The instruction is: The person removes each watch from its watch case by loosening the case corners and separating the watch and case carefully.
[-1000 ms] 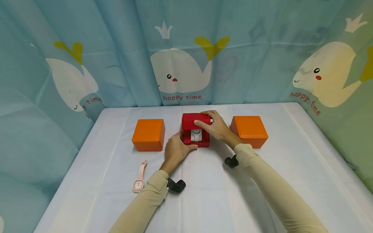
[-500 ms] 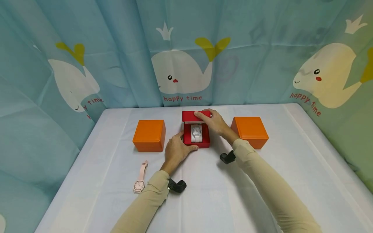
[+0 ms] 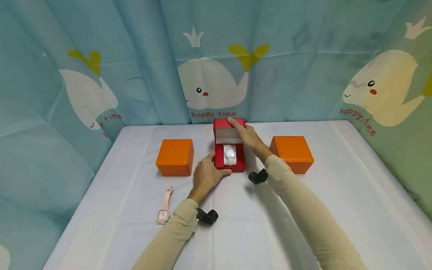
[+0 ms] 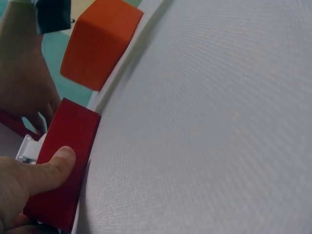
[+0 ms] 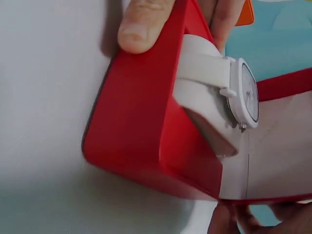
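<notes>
A red watch box [image 3: 240,168] stands at the middle of the table with its hinged lid [image 3: 221,123] raised. Inside it sits a white wristwatch [image 3: 230,153], wrapped round a white cushion. My left hand [image 3: 206,173] grips the base from the left, its thumb pressed on the front wall, as the left wrist view also shows. My right hand [image 3: 251,139] holds the lid by its right side, thumb over the upper edge and the other fingers partly hidden behind. In the right wrist view the white watch [image 5: 243,92] faces the lid's pale lining [image 5: 280,146].
One orange box [image 3: 174,157] stands left of the red box; another orange box [image 3: 292,153] stands right, beside my right forearm. A pink wristwatch [image 3: 163,215] lies on the white tablecloth [image 3: 135,198] near my left sleeve. A curtain with whale prints [image 3: 212,82] hangs behind the table.
The red box's lid has swung up and back with my right hand, and the whole white watch now shows. My left hand has kept its grip on the base.
</notes>
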{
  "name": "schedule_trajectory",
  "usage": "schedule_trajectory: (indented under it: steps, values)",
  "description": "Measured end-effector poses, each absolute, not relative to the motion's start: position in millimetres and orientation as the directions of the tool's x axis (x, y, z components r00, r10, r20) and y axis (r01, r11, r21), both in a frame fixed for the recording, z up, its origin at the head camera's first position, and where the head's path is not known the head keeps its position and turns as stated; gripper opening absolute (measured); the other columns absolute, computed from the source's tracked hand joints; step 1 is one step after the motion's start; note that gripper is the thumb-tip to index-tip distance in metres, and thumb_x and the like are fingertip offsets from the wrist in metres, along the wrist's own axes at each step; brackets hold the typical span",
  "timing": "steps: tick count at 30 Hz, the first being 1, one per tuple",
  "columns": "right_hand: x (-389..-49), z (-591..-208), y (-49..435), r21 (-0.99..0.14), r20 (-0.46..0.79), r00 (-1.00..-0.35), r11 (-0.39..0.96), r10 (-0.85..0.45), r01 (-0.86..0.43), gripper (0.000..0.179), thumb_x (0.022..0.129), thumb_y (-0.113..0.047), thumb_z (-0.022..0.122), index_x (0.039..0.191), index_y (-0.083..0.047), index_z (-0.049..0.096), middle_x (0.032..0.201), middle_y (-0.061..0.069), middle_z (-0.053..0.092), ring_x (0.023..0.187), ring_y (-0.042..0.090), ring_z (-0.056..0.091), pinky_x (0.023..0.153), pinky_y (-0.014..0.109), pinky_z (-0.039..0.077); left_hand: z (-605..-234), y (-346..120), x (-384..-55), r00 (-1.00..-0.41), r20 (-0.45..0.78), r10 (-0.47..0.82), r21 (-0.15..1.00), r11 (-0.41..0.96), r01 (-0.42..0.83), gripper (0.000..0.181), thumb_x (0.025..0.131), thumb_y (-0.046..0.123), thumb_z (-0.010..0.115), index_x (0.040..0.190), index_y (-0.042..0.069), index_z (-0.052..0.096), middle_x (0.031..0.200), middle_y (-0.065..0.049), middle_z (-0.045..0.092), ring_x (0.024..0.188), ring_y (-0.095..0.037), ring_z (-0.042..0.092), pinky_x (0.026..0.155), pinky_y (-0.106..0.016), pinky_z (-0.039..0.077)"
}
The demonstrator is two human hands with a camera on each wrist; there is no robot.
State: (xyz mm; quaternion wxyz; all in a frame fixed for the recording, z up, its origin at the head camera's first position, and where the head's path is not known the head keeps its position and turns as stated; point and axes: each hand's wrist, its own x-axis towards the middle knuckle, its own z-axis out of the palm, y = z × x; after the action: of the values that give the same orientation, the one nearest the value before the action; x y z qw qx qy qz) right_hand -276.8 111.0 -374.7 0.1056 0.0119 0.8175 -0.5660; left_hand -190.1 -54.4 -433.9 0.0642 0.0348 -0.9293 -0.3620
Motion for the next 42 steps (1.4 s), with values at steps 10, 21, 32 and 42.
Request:
schedule_trajectory:
  steps: [10, 21, 32, 42]
  values:
    - [-281.3, -373.2, 109.7, -0.887, -0.239, -0.967, 0.425, -0.088, 0.181, 0.112, 0.084, -0.091, 0.027, 0.159, -0.009, 0.033, 0.159, 0.016, 0.035, 0.139, 0.036, 0.036, 0.115, 0.062, 0.021, -433.0, -51.6, -187.9, -0.991, 0.082, -0.11, 0.654, 0.756, -0.03, 0.092, 0.069, 0.041, 0.096, 0.144, 0.003, 0.057, 0.132, -0.017, 0.065, 0.105, -0.036, 0.068, 0.084, -0.047, 0.056]
    - [-276.8, -368.8, 111.4, -0.878, -0.22, -0.972, 0.449, -0.076, 0.164, 0.114, 0.083, -0.092, 0.026, 0.159, -0.008, 0.032, 0.158, 0.016, 0.036, 0.137, 0.037, 0.038, 0.115, 0.062, 0.023, -429.1, -52.6, -185.2, -0.991, 0.086, -0.107, 0.647, 0.762, -0.026, 0.092, 0.068, 0.042, 0.096, 0.143, 0.004, 0.058, 0.131, -0.017, 0.065, 0.105, -0.036, 0.068, 0.083, -0.047, 0.056]
    - [-250.0, -382.0, 108.9, -0.801, -0.05, -0.999, 0.597, 0.0, 0.04, 0.108, 0.094, -0.076, 0.039, 0.156, 0.008, 0.013, 0.154, 0.03, 0.022, 0.139, 0.045, 0.03, 0.114, 0.06, 0.028, -434.3, -51.3, -184.1, -0.99, 0.08, -0.114, 0.673, 0.739, -0.031, 0.091, 0.069, 0.04, 0.095, 0.144, 0.005, 0.057, 0.134, -0.016, 0.064, 0.11, -0.035, 0.065, 0.087, -0.048, 0.055]
    - [-214.6, -389.4, 124.1, -0.614, 0.465, -0.877, 0.667, -0.126, -0.421, 0.052, 0.1, -0.023, 0.057, 0.141, 0.004, 0.043, 0.128, 0.018, 0.052, 0.117, 0.03, 0.045, 0.097, 0.046, 0.044, -436.5, -49.8, -183.9, -0.991, 0.09, -0.099, 0.691, 0.723, -0.009, 0.085, 0.071, 0.037, 0.095, 0.143, 0.01, 0.059, 0.129, -0.012, 0.067, 0.108, -0.032, 0.065, 0.086, -0.047, 0.054]
